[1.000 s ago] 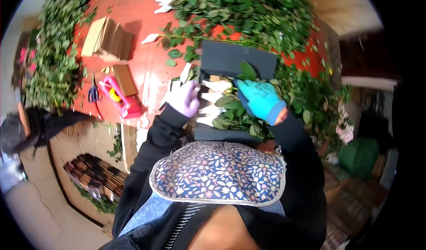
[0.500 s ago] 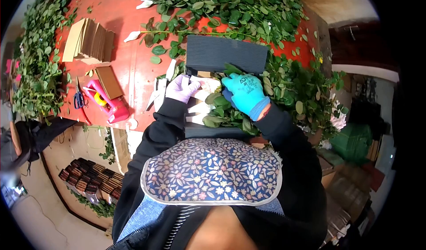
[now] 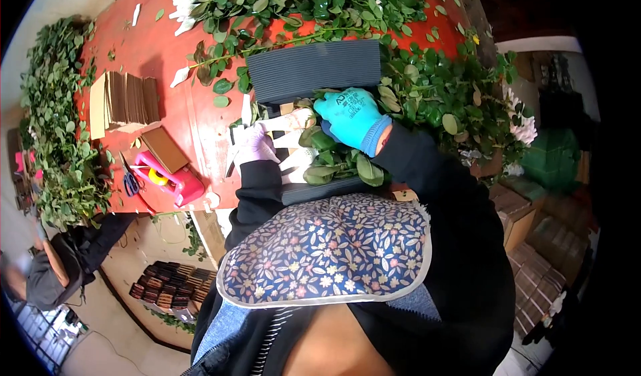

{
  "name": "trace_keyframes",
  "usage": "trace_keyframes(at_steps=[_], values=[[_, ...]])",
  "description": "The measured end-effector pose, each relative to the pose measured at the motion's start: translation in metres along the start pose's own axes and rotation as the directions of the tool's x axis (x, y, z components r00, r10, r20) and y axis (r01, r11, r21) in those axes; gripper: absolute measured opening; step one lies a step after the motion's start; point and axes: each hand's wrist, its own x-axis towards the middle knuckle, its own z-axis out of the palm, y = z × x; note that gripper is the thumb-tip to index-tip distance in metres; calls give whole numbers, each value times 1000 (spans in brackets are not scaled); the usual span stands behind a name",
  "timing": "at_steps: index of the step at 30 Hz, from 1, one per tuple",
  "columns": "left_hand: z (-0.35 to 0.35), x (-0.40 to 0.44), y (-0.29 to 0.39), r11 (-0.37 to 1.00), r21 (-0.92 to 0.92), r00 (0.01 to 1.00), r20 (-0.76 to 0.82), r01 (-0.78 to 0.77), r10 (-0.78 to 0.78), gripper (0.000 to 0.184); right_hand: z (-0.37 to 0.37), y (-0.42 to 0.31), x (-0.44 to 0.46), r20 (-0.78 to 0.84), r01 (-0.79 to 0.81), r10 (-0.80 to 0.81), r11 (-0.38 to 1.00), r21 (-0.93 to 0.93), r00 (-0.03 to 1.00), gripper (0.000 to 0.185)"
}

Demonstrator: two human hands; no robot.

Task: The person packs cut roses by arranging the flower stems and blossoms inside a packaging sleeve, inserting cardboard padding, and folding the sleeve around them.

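My left hand [image 3: 255, 145], in a lilac glove, has its fingers closed at the tips of white-wrapped rose heads [image 3: 294, 139] bundled in front of me; what lies inside its grip is partly hidden. To its right, my right hand [image 3: 352, 119], in a teal glove, curls down around the leafy rose stems [image 3: 326, 155], covering part of them. The bundle lies in a dark ribbed holder [image 3: 314, 69], whose raised back flap stands behind both hands. Its front edge shows near the floral apron [image 3: 327, 252].
Left on the red table [image 3: 193, 109] are a stack of cardboard pieces [image 3: 125, 101], a pink tape dispenser [image 3: 175, 182], a brown box [image 3: 164, 150] and scissors [image 3: 129, 181]. Leafy roses [image 3: 314, 2] cover the back, with more stems [image 3: 441, 102] at right. Another person [image 3: 50, 272] is at far left.
My view has turned, so the table and hands sit differently in the picture. Both hands stay at the bundle, my left hand slightly lower along the white-wrapped heads.
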Motion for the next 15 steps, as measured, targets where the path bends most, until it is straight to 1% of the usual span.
trace_keyframes(at_steps=[2, 3, 4, 5, 6, 7, 8, 9, 10, 11, 12, 13, 14, 15], values=[[-12, 1, 8, 987, 14, 988, 4, 157, -157, 19, 3, 4, -1, -5, -17, 17, 1000, 19, 1000, 15], [-16, 7, 21, 976, -46, 975, -60, 213, -215, 26, 6, 6, -2, -8, -19, 20, 999, 29, 1000, 14], [-45, 31, 29, 997, -65, 997, 58, 48, -44, 33, 8, 7, -3, -11, -22, 22, 999, 38, 1000, 13], [-48, 26, 57, 986, -148, 992, 111, 71, -55, 27, -2, 6, -3, 32, -41, 39, 997, 58, 999, 18], [-45, 14, 77, 968, -236, 986, 161, 91, -53, 21, -6, 11, -5, 32, -37, 35, 998, 60, 999, 18], [-46, 9, 77, 999, -42, 989, 145, -27, 33, 16, -7, 17, -8, -34, 22, -16, 982, 188, 999, 23], [-40, 2, 80, 978, 155, 983, 145, -139, 116, 13, -12, 21, -10, -104, 86, -56, 947, 309, 993, 27], [-34, -11, 80, 932, 354, 982, 189, -84, 17, 21, -23, 22, -14, 50, 9, -29, 930, 367, 998, 34], [-20, -24, 73, 865, 489, 969, 246, -112, -14, 26, -23, 25, -19, -80, 106, -80, 903, 415, 994, 34], [-5, -37, 65, 779, 607, 952, 302, -156, -44, 31, -28, 25, -24, -12, 91, -96, 885, 457, 995, 34], [4, -39, 54, 702, 655, 916, 400, -280, -8, 32, -32, 24, -27, 52, 71, -111, 866, 495, 992, 34], [8, -34, 46, 569, 723, 893, 448, -392, 46, 32, -32, 22, -27, 55, 67, -108, 866, 495, 993, 34], [11, -33, 40, 418, 767, 861, 502, -488, 85, 32, -31, 19, -28, 8, 180, -196, 917, 357, 981, 33], [14, -37, 36, 555, 740, 906, 418, -380, 64, 32, -31, 16, -28, -26, 287, -288, 936, 203, 957, 32]])
